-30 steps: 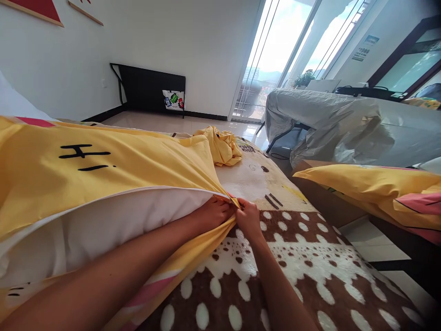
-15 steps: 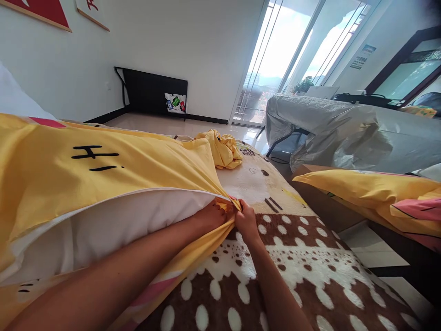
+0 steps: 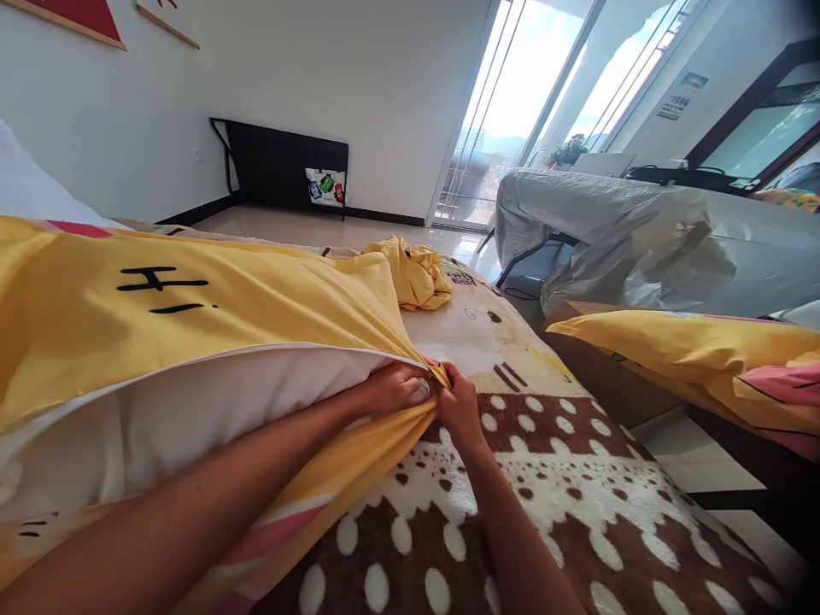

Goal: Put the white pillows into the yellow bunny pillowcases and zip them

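Observation:
A yellow pillowcase (image 3: 282,299) with black "Hi" lettering lies across the bed, its long side gaping open. Inside it shows a white pillow (image 3: 211,410). My left hand (image 3: 398,389) reaches into the gap at the right end, fingers curled closed by the case's corner. A small whitish bit shows at its fingertips; whether it is pillow cloth or a nail I cannot tell. My right hand (image 3: 458,401) pinches the gathered corner of the pillowcase from outside, stretching the fabric into tight folds. The two hands are almost touching.
Beneath lies a brown and cream patterned blanket (image 3: 436,538). A crumpled yellow cloth (image 3: 416,273) is beyond the corner. To the right, a yellow and pink pillow (image 3: 692,350) rests over a cardboard box (image 3: 586,367). Plastic sheeting (image 3: 641,231) covers furniture by the glass door.
My left hand has turned and closed by the corner, its thumb side now showing. My right hand keeps its hold on the pillowcase. The view has shifted slightly.

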{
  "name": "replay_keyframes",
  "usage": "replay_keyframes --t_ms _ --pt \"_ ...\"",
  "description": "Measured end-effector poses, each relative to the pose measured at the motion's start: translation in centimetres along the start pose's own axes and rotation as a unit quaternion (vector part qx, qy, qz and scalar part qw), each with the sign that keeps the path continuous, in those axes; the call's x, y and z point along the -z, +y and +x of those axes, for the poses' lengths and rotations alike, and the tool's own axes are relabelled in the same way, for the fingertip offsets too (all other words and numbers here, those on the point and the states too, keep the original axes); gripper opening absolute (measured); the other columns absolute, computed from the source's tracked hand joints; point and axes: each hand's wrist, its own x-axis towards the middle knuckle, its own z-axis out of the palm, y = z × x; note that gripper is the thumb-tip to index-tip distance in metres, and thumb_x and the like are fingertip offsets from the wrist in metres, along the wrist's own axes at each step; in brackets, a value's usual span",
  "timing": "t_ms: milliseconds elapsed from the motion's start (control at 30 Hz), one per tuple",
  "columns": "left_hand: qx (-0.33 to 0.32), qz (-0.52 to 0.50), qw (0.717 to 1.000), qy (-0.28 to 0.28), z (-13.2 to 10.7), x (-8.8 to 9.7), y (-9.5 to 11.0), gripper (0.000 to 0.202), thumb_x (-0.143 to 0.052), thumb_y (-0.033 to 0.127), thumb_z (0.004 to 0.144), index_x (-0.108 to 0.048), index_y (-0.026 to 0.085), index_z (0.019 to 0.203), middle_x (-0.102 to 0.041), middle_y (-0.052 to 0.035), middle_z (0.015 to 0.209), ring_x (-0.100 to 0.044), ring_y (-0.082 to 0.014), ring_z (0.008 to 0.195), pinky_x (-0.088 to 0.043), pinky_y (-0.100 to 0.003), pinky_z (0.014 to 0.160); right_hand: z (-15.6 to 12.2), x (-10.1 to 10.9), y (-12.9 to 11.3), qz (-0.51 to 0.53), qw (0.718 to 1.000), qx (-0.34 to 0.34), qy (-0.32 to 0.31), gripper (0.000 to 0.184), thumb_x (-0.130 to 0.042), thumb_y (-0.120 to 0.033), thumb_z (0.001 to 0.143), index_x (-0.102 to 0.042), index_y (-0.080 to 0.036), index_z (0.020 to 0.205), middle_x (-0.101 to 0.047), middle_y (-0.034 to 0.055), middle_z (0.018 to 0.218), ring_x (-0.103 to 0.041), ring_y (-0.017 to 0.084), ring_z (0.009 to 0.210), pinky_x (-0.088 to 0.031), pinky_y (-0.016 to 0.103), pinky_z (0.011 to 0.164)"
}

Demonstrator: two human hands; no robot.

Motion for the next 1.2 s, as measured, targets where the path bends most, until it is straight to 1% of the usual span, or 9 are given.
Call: replay_keyframes --t_ms 200,300,433,533,667,767,933,1100,1200 --pt "0.09 -0.028 0.994 0.053 0.8 -1.1 -1.3 0.03 -0.052 0.006 0.073 -0.069 0.017 0.096 -0.07 -0.0042 0.107 -0.061 -0.0203 0.102 -0.044 -0.032 0.097 -0.2 -0.2 -0.1 0.064 0.998 0.006 0.004 0.012 -0.049 -0.025 0.075 -0.057 -0.019 0.081 -0.059 -0.0004 0.074 -0.052 0.016 0.072 -0.041 0.025 0.066" --pt "0.134 -0.053 0.986 0.087 1.4 -1.9 -1.8 0.028 -0.06 0.008 0.071 -0.07 0.016 0.096 -0.072 -0.0054 0.102 -0.064 -0.0209 0.097 -0.048 -0.031 0.091 -0.3 -0.3 0.0 0.058 0.998 0.008 0.008 0.012 -0.051 -0.029 0.076 -0.058 -0.02 0.079 -0.06 -0.0001 0.073 -0.052 0.017 0.072 -0.041 0.026 0.067" --pt "0.167 -0.079 0.975 0.127 2.0 -2.8 -1.9 0.024 -0.065 0.012 0.07 -0.072 0.017 0.093 -0.073 -0.0051 0.1 -0.065 -0.0224 0.097 -0.048 -0.033 0.093 -0.2 -0.4 0.2 0.046 0.999 0.007 0.012 0.014 -0.052 -0.029 0.076 -0.06 -0.019 0.082 -0.063 0.0009 0.076 -0.053 0.017 0.074 -0.041 0.027 0.068" --pt "0.177 -0.097 0.971 0.129 2.2 -2.9 -1.8 0.027 -0.066 0.015 0.072 -0.072 0.018 0.098 -0.073 -0.0047 0.102 -0.065 -0.022 0.099 -0.048 -0.032 0.092 -0.2 -0.3 0.3 0.041 0.999 0.004 0.015 0.017 -0.051 -0.029 0.076 -0.062 -0.019 0.084 -0.064 0.0017 0.078 -0.054 0.018 0.075 -0.041 0.027 0.068" --pt "0.187 -0.088 0.97 0.125 2.5 -3.0 -1.6 0.024 -0.067 0.017 0.071 -0.073 0.016 0.094 -0.074 -0.0052 0.098 -0.066 -0.022 0.094 -0.05 -0.03 0.087 -0.2 -0.3 0.1 0.026 0.999 0.005 0.02 0.02 -0.051 -0.029 0.076 -0.063 -0.018 0.087 -0.065 0.0037 0.082 -0.054 0.018 0.076 -0.042 0.029 0.07" --pt "0.192 -0.044 0.968 0.155 2.5 -3.3 -1.0 0.019 -0.063 0.017 0.071 -0.073 0.015 0.088 -0.073 -0.0086 0.097 -0.065 -0.0259 0.095 -0.048 -0.034 0.087 -0.3 -0.3 0.0 -0.008 0.999 0.026 0.033 0.021 -0.051 -0.028 0.075 -0.063 -0.018 0.089 -0.065 0.0056 0.088 -0.054 0.019 0.079 -0.041 0.03 0.072" --pt "0.182 0.012 0.962 0.202 2.0 -3.7 0.3 0.02 -0.052 0.017 0.075 -0.071 0.014 0.083 -0.07 -0.0154 0.098 -0.061 -0.0316 0.099 -0.045 -0.04 0.087 -0.4 -0.5 0.1 -0.044 0.997 0.042 0.045 0.018 -0.049 -0.031 0.076 -0.062 -0.019 0.083 -0.062 0.0043 0.082 -0.053 0.019 0.078 -0.041 0.031 0.073" --pt "0.181 0.001 0.959 0.219 2.0 -3.9 0.1 0.017 -0.056 0.017 0.072 -0.07 0.017 0.082 -0.071 -0.0089 0.093 -0.063 -0.0254 0.091 -0.048 -0.033 0.081 -0.2 -0.1 0.6 -0.042 0.998 -0.016 0.048 0.018 -0.056 -0.035 0.071 -0.061 -0.019 0.078 -0.062 0.0051 0.09 -0.055 0.017 0.073 -0.043 0.03 0.067" --pt "0.176 -0.016 0.958 0.225 2.0 -3.8 -0.1 0.017 -0.059 0.018 0.07 -0.071 0.019 0.082 -0.071 -0.0053 0.089 -0.063 -0.0229 0.088 -0.049 -0.031 0.079 0.1 0.4 0.9 -0.023 0.998 -0.032 0.047 0.029 -0.063 -0.042 0.067 -0.061 -0.02 0.087 -0.062 0.0063 0.095 -0.057 0.019 0.078 -0.046 0.031 0.067"
